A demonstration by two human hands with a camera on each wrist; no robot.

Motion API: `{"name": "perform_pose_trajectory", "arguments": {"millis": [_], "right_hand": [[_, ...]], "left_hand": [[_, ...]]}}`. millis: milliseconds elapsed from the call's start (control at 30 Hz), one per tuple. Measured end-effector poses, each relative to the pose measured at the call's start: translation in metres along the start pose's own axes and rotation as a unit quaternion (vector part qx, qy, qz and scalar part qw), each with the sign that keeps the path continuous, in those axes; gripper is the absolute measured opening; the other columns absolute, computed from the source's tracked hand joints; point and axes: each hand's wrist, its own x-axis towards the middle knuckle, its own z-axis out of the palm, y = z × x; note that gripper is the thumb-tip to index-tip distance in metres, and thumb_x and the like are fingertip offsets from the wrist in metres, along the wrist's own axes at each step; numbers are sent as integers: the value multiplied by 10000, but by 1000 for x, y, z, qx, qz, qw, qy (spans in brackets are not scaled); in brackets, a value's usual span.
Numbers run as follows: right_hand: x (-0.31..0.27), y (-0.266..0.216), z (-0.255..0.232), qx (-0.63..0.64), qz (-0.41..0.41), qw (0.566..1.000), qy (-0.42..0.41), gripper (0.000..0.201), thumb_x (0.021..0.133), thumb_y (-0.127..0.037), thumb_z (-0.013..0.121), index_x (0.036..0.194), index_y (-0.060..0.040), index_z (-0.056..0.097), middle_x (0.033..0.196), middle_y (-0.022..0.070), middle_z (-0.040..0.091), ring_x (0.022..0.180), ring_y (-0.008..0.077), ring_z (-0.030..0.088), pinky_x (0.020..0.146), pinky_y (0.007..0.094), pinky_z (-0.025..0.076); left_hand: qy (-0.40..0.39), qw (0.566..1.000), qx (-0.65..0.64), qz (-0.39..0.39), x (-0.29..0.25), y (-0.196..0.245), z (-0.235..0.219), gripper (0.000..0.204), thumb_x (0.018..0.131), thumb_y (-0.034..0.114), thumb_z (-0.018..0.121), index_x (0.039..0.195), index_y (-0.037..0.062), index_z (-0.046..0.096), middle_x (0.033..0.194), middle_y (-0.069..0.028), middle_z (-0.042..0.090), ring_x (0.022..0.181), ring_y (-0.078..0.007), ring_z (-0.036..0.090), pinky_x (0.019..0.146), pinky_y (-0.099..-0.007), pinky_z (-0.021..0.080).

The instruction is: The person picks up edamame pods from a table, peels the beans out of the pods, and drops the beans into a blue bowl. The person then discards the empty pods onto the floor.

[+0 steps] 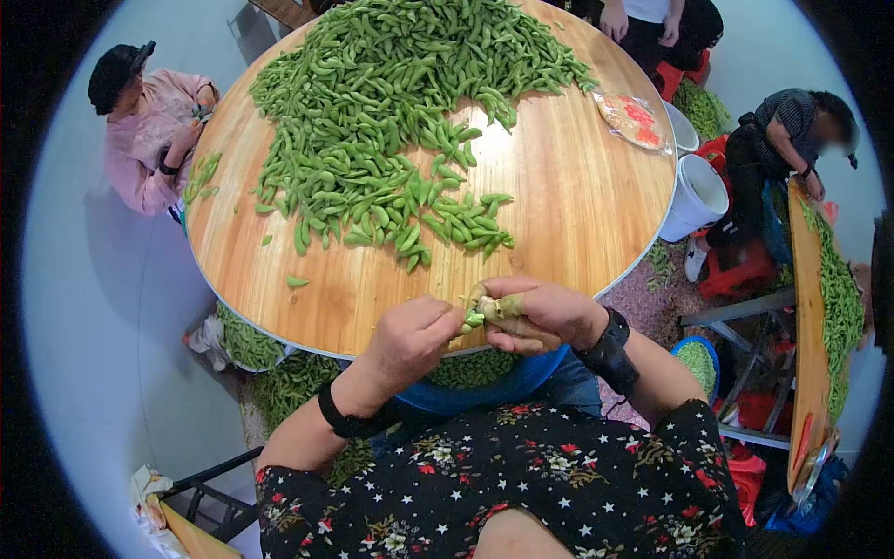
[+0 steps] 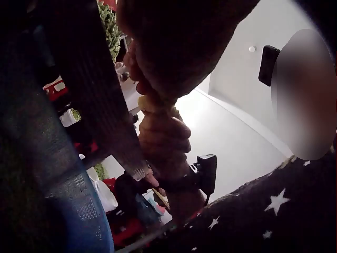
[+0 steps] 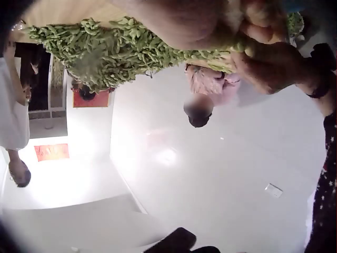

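A small green bean pod (image 1: 474, 320) is pinched between the left hand (image 1: 408, 337) and the right hand (image 1: 549, 315); ahead of both, heaped green pods (image 1: 391, 112) are borne by the round, wood-grained worktop (image 1: 577, 205).

No words or numbers can be read. Between two and three o'clock on the round table (image 1: 568, 205), a clear packet (image 1: 636, 121) has red marks, too small to tell. Near nine o'clock in the right wrist view, a red sheet (image 3: 51, 153) is too blurry.
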Motion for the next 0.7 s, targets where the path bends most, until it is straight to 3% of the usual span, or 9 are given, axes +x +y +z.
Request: {"name": "perform_pose_trajectory", "arguments": {"millis": [67, 167, 233, 267, 333, 400, 567, 633, 700], "right_hand": [[-1, 3, 4, 21, 0, 1000, 8, 141, 940, -195, 448, 1004, -103, 533, 678, 32, 568, 410, 62, 437, 327, 207, 301], [3, 12, 10, -72, -24, 994, 79, 125, 924, -192, 503, 979, -82, 529, 677, 41, 566, 469, 102, 478, 394, 244, 352], [12, 25, 8, -289, -211, 917, 174, 142, 884, -180, 566, 944, -59, 522, 682, 70, 561, 566, 146, 512, 505, 298, 399], [14, 29, 8, -289, -212, 918, 171, 142, 884, -180, 566, 944, -59, 522, 682, 70, 561, 566, 146, 512, 505, 298, 399], [16, 31, 8, -376, -273, 850, 248, 192, 844, -179, 610, 920, -33, 511, 679, 114, 532, 622, 206, 511, 586, 346, 409], [17, 31, 8, -375, -295, 840, 259, 191, 837, -171, 611, 901, -24, 506, 676, 132, 519, 613, 229, 509, 580, 354, 410], [10, 22, 21, -407, -338, 791, 307, 189, 826, -148, 610, 836, -7, 485, 657, 166, 481, 598, 295, 500, 575, 383, 407], [10, 22, 20, -454, -374, 736, 335, 197, 815, -139, 620, 804, -5, 476, 648, 164, 463, 591, 289, 488, 567, 392, 398], [9, 20, 20, -448, -362, 750, 325, 204, 809, -139, 629, 801, -6, 475, 645, 163, 457, 589, 295, 480, 562, 397, 394]], "left_hand": [[1, 1000, 27, 11, 2, 2, -2, 168, 729, -4, 607, 896, 9, 591, 761, -104, 589, 640, -273, 583, 539, -347, 471], [4, 996, 86, 15, 3, 9, 0, 184, 720, 22, 589, 903, 5, 580, 742, -87, 558, 644, -247, 567, 547, -336, 463], [6, 993, 120, 7, 4, 13, 2, 195, 717, 38, 571, 909, 2, 572, 727, -80, 532, 652, -230, 557, 554, -328, 459], [-10, 992, 122, -30, 4, 14, 5, 204, 723, 36, 564, 924, 1, 566, 737, -87, 532, 663, -235, 563, 560, -330, 463], [-23, 990, 126, -65, 6, 15, 11, 213, 729, 35, 558, 939, 0, 560, 747, -94, 532, 675, -240, 569, 567, -332, 467], [28, 991, 88, -95, 7, 16, 16, 183, 735, 27, 553, 917, 8, 542, 752, -105, 523, 680, -255, 567, 580, -346, 471], [33, 989, 95, -107, 13, 19, 22, 117, 746, 22, 553, 857, 25, 517, 728, -105, 492, 671, -264, 554, 580, -360, 471], [23, 989, 98, -106, 16, 21, 20, 106, 748, 21, 554, 845, 29, 512, 721, -105, 483, 671, -267, 551, 576, -362, 470], [24, 989, 94, -110, 17, 22, 18, 95, 750, 23, 560, 828, 33, 507, 717, -108, 473, 676, -271, 552, 574, -365, 469]]}}
